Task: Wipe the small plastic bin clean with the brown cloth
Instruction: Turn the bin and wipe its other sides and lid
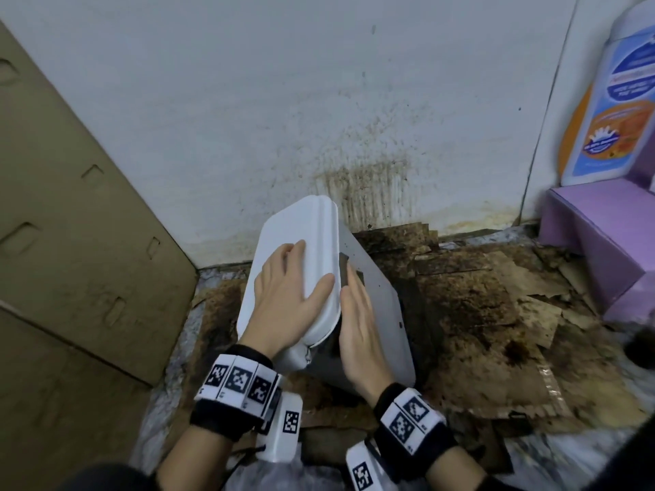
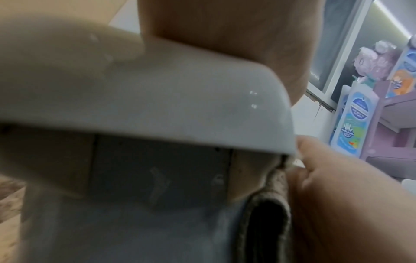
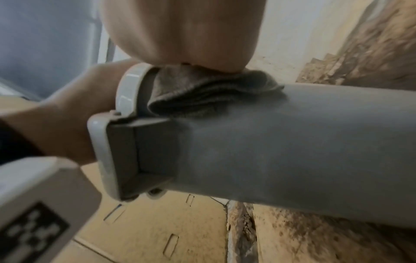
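Note:
The small white-and-grey plastic bin [image 1: 382, 306] stands tilted on the floor with its white lid [image 1: 304, 221] closed. My left hand [image 1: 287, 288] lies flat on the lid, fingers spread and the thumb along its right edge. My right hand [image 1: 358, 324] presses the brown cloth [image 1: 345, 264] against the bin's upper side wall just below the lid rim, with its fingers straight. In the right wrist view the folded cloth [image 3: 202, 94] bunches between the palm [image 3: 180, 32] and the grey wall [image 3: 292, 151]. The left wrist view shows the cloth [image 2: 265, 213] under the lid's edge [image 2: 157, 99].
A tall cardboard box [image 1: 71, 225] stands on the left. Stained, torn cardboard sheets [image 1: 496, 313] cover the floor to the right of the bin. The white wall [image 1: 368, 186] behind is splattered brown. A purple shelf [image 1: 602, 242] with a bottle [image 1: 609, 118] stands at the right.

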Motion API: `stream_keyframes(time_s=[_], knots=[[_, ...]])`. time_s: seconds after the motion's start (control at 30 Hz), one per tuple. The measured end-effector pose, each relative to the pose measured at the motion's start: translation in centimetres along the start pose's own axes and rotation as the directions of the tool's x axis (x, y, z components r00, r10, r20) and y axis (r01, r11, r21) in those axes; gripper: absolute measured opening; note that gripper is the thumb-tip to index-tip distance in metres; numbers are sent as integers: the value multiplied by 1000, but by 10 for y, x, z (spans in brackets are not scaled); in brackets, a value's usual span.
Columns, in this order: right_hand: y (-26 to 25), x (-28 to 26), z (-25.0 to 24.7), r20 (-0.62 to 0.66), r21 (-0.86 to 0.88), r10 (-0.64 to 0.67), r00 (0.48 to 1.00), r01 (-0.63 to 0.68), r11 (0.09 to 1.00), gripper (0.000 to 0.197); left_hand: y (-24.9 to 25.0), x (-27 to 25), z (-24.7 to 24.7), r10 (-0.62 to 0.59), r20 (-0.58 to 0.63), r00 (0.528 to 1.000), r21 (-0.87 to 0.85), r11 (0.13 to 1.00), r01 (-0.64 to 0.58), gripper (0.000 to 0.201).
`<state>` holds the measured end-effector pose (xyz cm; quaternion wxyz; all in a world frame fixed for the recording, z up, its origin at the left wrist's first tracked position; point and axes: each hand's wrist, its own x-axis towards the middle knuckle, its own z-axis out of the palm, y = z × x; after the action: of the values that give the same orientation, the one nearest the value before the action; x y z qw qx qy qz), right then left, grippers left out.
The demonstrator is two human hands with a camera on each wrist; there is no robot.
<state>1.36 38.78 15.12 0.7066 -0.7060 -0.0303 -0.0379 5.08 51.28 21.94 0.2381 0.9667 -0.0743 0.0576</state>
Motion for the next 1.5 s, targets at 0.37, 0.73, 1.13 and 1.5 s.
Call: stream_keyframes(time_s=[0.37, 0.73, 1.13, 1.5], knots=[[99, 7, -17, -167, -232, 43, 985, -82, 969, 58, -19, 2, -3, -19, 9, 1000, -18, 1000, 20, 87], [134, 9, -33, -297, -194, 276, 914, -340, 920, 57, -17, -2, -9, -28, -3, 1000, -61, 998, 27, 80], [4, 13, 6, 72, -203, -49, 996, 63, 977, 54, -18, 1, -7, -20, -23, 1000, -42, 999, 19, 88], [104, 8, -22, -55, -365, -66, 996, 42, 930, 66, -26, -2, -12, -36, -27, 999, -93, 995, 33, 77]])
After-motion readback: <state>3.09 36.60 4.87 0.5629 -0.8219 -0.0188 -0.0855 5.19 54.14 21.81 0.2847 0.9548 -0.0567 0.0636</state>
